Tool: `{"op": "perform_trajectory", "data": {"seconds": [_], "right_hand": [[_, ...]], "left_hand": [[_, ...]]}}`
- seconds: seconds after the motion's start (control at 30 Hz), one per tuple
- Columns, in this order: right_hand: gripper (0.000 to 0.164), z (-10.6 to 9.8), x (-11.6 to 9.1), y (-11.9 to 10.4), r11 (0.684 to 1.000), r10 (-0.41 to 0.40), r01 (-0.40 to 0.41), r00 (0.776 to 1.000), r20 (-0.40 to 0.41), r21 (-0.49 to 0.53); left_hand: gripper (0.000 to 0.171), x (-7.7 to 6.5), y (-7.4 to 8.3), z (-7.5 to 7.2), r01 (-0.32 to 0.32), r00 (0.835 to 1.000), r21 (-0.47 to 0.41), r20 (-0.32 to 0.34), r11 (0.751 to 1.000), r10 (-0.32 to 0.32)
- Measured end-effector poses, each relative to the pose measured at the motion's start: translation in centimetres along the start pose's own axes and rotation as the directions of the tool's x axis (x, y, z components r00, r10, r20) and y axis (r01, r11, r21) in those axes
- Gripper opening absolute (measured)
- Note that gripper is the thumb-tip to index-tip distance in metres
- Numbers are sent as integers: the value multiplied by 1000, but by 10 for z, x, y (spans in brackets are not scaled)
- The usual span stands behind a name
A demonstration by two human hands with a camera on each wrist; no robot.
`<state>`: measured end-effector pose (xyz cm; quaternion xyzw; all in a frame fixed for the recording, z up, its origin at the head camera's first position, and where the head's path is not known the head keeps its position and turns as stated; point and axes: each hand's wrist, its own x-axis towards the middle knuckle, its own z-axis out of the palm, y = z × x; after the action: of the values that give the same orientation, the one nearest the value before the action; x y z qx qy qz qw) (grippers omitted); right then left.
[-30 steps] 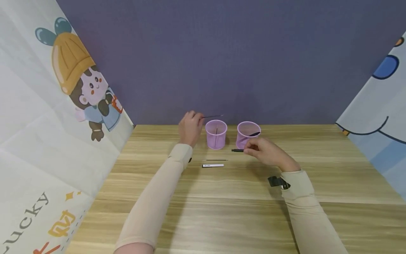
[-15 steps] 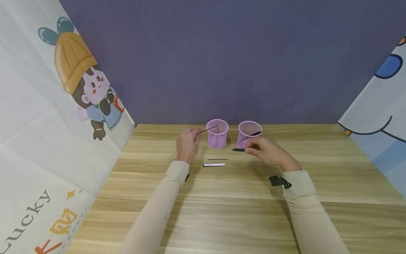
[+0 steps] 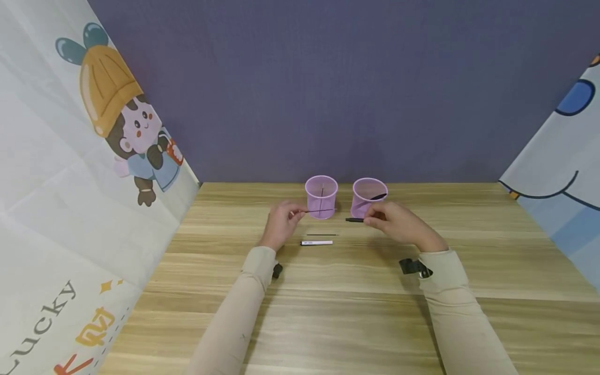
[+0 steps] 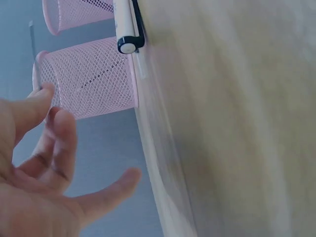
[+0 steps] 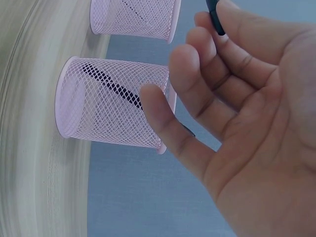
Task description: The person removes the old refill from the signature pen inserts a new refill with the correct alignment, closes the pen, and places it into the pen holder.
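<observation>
My left hand point(image 3: 281, 224) lowered its pinched thin dark rod point(image 3: 321, 211), keeping it outside the pink mesh cup point(image 3: 312, 204); my right hand point(image 3: 398, 224) pinches a black tube point(image 3: 354, 220).

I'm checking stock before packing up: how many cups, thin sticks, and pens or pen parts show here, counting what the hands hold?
Cups: 2
Thin sticks: 3
Pens or pen parts: 3
Total: 8

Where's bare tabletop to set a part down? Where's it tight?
Free: wood tabletop between the left forearm and right forearm, nearer than the white marker; also outside each forearm. Crowded: from the marker back to the left mesh cup and right mesh cup, with a loose thin rod, the left hand holding another rod and the right hand a black pen.
</observation>
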<state>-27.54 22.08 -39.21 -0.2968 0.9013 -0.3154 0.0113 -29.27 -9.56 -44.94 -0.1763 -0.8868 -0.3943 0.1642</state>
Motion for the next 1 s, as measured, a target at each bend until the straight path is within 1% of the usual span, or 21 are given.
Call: {"op": "perform_trajectory", "data": {"seconds": [0.13, 0.23, 0.4, 0.5, 0.63, 1.0], "right_hand": [[9, 3, -3, -3, 1000, 12, -12, 1000, -6, -4], [9, 5, -5, -6, 1000, 18, -18, 1000, -8, 6], [9, 10, -7, -10, 999, 42, -42, 999, -2, 29], [8, 14, -9, -12, 998, 52, -51, 999, -4, 26], [8, 14, -9, -13, 999, 45, -45, 999, -5, 15], [8, 13, -9, -13, 999, 33, -33, 999, -6, 0]], "left_hand": [[12, -4, -2, -2, 18, 998, -14, 60, 1000, -17], [12, -7, -4, -4, 31, 996, -30, 89, 999, -28], [13, -10, -6, -8, 28, 994, -46, 107, 999, -23], [13, -12, -6, -10, 32, 991, -59, 129, 998, -25], [14, -12, -6, -11, 55, 988, -82, 148, 995, -42], [11, -12, -4, -11, 98, 983, -108, 165, 989, -79]]}}
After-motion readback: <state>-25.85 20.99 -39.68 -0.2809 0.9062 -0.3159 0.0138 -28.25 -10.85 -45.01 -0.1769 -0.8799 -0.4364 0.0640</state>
